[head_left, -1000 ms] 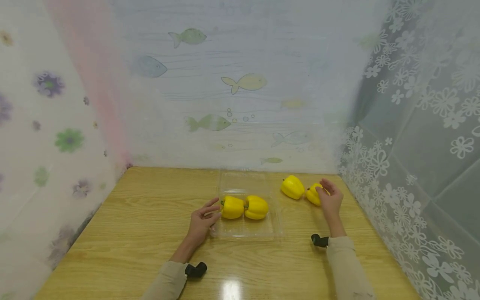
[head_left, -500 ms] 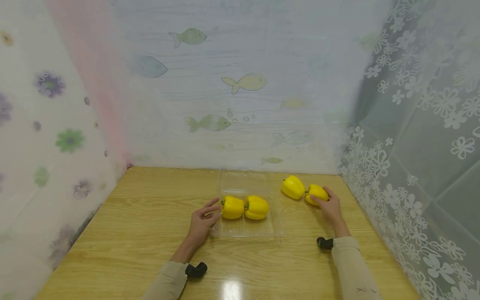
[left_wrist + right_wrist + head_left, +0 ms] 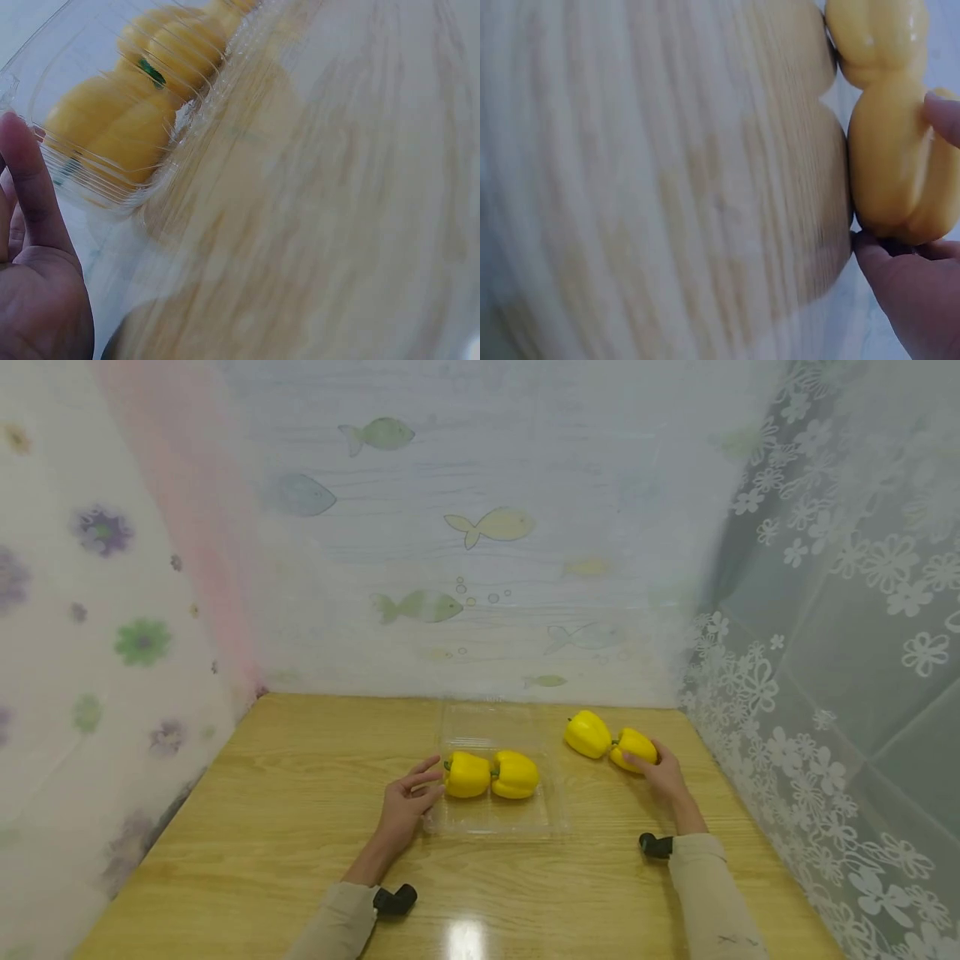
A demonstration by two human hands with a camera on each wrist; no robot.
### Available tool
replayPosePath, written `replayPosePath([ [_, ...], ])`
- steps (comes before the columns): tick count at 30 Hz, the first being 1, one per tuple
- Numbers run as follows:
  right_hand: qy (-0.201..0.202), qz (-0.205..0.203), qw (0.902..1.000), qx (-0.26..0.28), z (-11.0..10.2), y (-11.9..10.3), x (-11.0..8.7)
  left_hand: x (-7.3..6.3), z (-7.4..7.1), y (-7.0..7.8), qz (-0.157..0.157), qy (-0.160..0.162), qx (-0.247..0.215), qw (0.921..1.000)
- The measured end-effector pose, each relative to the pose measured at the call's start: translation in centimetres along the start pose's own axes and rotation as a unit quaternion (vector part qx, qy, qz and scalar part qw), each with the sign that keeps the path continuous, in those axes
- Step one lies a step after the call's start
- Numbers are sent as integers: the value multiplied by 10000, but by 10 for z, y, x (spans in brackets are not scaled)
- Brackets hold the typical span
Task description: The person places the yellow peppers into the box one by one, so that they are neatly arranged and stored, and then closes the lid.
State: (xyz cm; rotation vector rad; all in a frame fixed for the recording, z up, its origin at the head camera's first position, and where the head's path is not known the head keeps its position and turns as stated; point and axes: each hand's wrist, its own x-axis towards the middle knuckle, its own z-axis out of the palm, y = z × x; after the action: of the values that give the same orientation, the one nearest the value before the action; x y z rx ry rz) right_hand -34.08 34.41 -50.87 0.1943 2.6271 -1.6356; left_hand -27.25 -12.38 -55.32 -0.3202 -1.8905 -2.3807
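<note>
Four in all, counted as two pairs. Saw the left boxed pepper [image 3: 468, 775] and the right boxed pepper [image 3: 515, 775], both yellow, lying on their sides end to end in a clear plastic container [image 3: 517, 822], stems turned left. Noted its lid [image 3: 487, 723] folded open toward the fish-patterned curtain [image 3: 420, 560], flat on the wood-grained table [image 3: 300, 793]. Found the left hand [image 3: 405, 806] at the container's left rim, fingers loosely spread, thumb touching the clear edge. Found the right hand [image 3: 663, 774] partly closed, gripping the far-right pepper [image 3: 632, 749] by its right end between thumb and fingers, on the table, well to the right of the container. Saw the remaining yellow pepper [image 3: 588, 734] just to the left of that one, apparently touching in the right wrist view. Picked out small dark marks [image 3: 737, 939] on the right sleeve [image 3: 705, 881], too tiny to tell apart as lettering or stitching.
</note>
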Motion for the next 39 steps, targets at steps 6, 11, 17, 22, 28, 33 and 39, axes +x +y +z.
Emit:
replayPosePath([
  [6, -113, -43, 9999, -71, -1, 2, 0, 1, 0, -3, 30, -4, -40, 10000],
  [11, -94, 128, 9999, 30, -3, 1, 0, 1, 0, -4, 37, -15, -70, 10000],
  [17, -73, -28, 9994, 347, -3, -3, 0, 1, -1, -5, 108, -20, -14, 9999],
  [22, -92, -80, 9936, 1126, 0, -5, -2, 1, -1, -4, 105, 5, 8, 9999],
  [28, 62, -103, 9898, 1421, 3, -6, -5, 0, -1, -4, 25, -7, -69, 10000],
  [33, 126, -291, 9923, 1197, 3, -6, -5, 0, -1, -3, 72, -15, -88, 9999],
  [39, 161, -613, 9904, 1230, 7, -6, -5, 1, 0, -2, 61, 3, -127, 9999],
])
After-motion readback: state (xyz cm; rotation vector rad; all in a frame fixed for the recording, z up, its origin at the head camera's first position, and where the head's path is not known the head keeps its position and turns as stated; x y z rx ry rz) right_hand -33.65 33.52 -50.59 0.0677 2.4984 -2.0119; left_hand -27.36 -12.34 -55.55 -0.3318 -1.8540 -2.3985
